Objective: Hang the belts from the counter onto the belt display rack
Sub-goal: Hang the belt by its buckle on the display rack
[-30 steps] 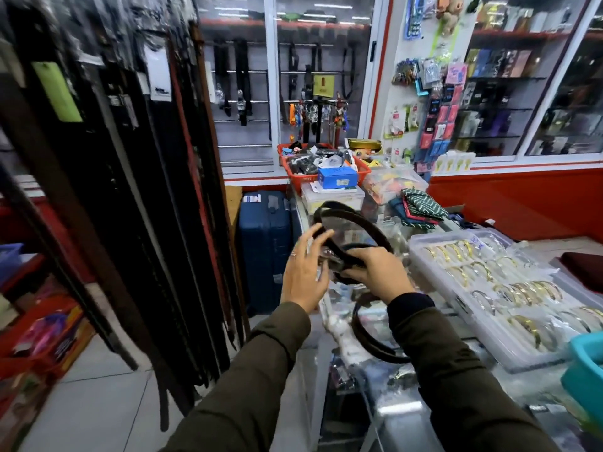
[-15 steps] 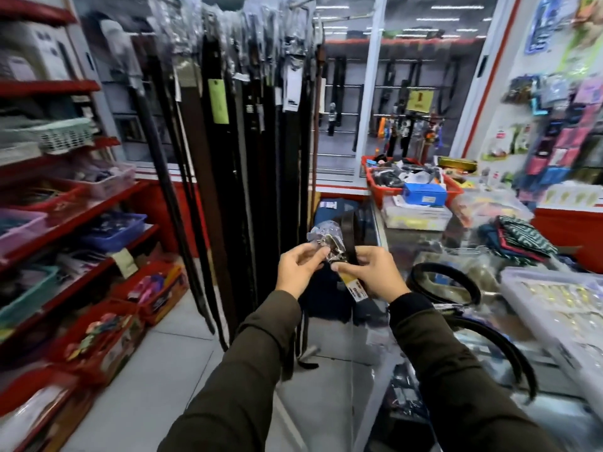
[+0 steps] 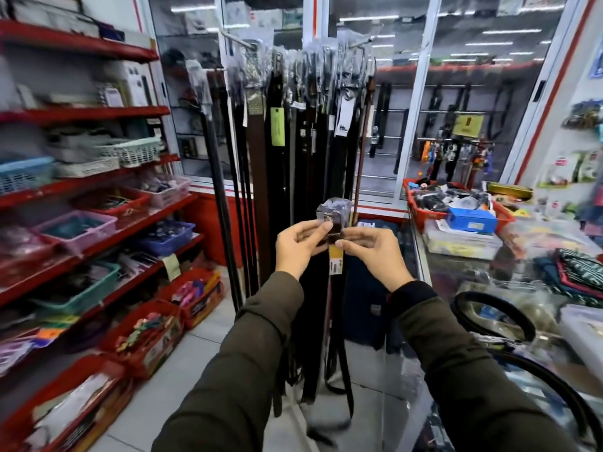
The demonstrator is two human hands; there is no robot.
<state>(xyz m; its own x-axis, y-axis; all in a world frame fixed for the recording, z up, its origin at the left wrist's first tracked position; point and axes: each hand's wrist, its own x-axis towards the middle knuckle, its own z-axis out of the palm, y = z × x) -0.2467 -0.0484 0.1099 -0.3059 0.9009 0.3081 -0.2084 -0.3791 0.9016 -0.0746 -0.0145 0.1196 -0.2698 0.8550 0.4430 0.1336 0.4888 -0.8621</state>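
My left hand point(image 3: 298, 247) and my right hand point(image 3: 375, 252) both pinch the plastic-wrapped buckle end of a black belt point(image 3: 334, 218) at chest height. Its strap hangs straight down towards the floor, and a yellow price tag point(image 3: 336, 264) dangles below the buckle. Directly behind stands the belt display rack point(image 3: 293, 60), its hooks crowded with several hanging dark belts. Two more coiled black belts point(image 3: 489, 308) lie on the glass counter point(image 3: 456, 278) at the right.
Red shelves point(image 3: 98, 187) with baskets line the left side, and red bins sit on the floor below them. A red basket point(image 3: 421, 207) and a blue box point(image 3: 471, 220) stand on the counter's far end. A blue suitcase point(image 3: 368, 305) stands behind the rack.
I have turned left from the counter towards the rack. The coiled belt has been lifted off the counter and uncoiled; it now hangs from both hands in front of the rack.
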